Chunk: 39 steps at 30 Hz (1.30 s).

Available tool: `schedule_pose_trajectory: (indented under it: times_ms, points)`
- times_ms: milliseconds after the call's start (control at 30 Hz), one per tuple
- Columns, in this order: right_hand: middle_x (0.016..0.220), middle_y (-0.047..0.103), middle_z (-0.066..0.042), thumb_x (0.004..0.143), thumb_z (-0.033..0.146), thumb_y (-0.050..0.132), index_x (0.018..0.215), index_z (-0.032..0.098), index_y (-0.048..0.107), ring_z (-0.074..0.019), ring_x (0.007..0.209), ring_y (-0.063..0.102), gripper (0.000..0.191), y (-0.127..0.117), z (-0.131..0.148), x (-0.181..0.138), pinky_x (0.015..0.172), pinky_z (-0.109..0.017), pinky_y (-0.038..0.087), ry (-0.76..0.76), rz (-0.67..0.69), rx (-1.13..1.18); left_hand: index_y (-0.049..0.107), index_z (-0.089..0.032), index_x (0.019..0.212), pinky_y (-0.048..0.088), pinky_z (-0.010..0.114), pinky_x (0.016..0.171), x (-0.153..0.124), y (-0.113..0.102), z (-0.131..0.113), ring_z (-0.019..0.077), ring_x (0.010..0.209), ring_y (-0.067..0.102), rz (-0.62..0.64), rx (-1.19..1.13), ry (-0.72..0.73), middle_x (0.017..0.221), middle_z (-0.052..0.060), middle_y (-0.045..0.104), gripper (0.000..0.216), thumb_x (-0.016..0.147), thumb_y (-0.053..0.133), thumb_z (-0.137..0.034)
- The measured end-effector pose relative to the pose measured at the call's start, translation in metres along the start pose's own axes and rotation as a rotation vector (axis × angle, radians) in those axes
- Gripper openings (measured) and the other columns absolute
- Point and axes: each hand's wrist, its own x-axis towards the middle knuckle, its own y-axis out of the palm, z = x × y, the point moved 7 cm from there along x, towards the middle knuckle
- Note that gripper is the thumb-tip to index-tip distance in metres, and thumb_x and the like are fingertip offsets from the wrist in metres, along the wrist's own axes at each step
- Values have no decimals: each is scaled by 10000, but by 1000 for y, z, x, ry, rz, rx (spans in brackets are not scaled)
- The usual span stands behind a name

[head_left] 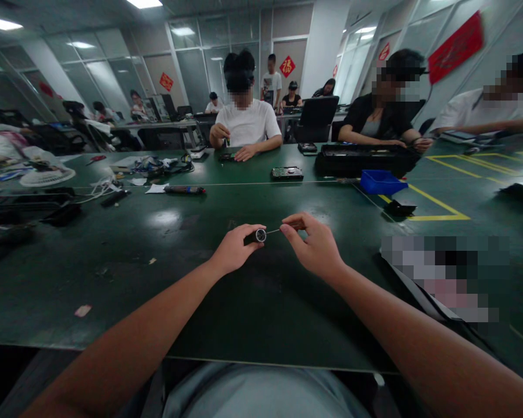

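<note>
My left hand [235, 248] is closed around a small dark cylinder [260, 235], held between thumb and fingers, with its silver-ringed round end turned toward me. What the cylinder belongs to cannot be told. My right hand [312, 242] pinches a thin metal rod [273, 231] between thumb and forefinger. The rod reaches left to the cylinder's edge; whether it enters or only touches is too small to make out. Its other end is hidden in my fingers. Both hands are above the dark green table [261, 313].
Ahead lie a hard drive [287, 173] and a pen-shaped electric screwdriver [185, 190]. A blue bin [381, 182] and a long black case [361, 158] stand right of them. A blurred-out device [444, 284] lies by my right forearm. A person in white [248, 123] works opposite.
</note>
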Motion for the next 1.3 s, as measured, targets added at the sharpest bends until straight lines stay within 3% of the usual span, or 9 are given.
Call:
schedule_pose_trajectory:
  times_ms: [200,400,600,833,933,1100,1300]
  points:
    - [913,723,-55,923,309,563,998,201,644,-196,835,684,155,3,3,-1,757,-330,512,-48,63,13,648,-256,1224,443,372,1027,0,1,0,206,1129,601,4,0,10,1201,22,670,384,850,716,-198]
    - [627,624,1,1003,452,417,910,203,678,-152,582,598,372,2,-3,1,583,-287,414,76,49,-5,647,-257,1225,443,377,1028,1,0,-1,209,1134,599,-1,13,5,1206,23,668,392,845,719,-192]
    - [739,666,-19,980,316,433,1100,177,637,-156,629,603,274,2,-2,1,604,-292,413,75,70,-10,640,-265,1245,461,381,996,0,1,1,215,1117,601,4,15,-9,1201,27,666,398,857,705,-204]
    - [770,661,-27,989,336,409,1013,204,642,-170,680,604,269,2,-4,-1,635,-315,422,89,56,45,641,-269,1245,459,387,1009,0,0,1,213,1132,600,-7,20,-14,1215,23,666,405,851,713,-203]
    - [821,681,-31,940,322,505,1066,208,597,-184,741,638,193,1,-13,-1,678,-328,467,162,-41,174,640,-254,1250,458,391,1026,0,-1,-1,215,1143,604,-22,19,-18,1226,31,668,413,848,716,-198]
    - [787,678,-39,925,414,546,921,196,638,-177,728,641,236,8,-32,0,727,-353,509,269,-122,445,638,-233,1263,429,402,1083,1,-4,-5,219,1196,595,-47,15,11,1270,47,662,434,841,720,-171]
    - [697,617,-9,901,505,556,810,206,614,-153,620,598,319,19,-53,-1,631,-326,492,451,-160,702,658,-249,1231,423,432,1078,3,-1,-12,216,1179,601,0,48,115,1243,39,678,375,866,695,-174]
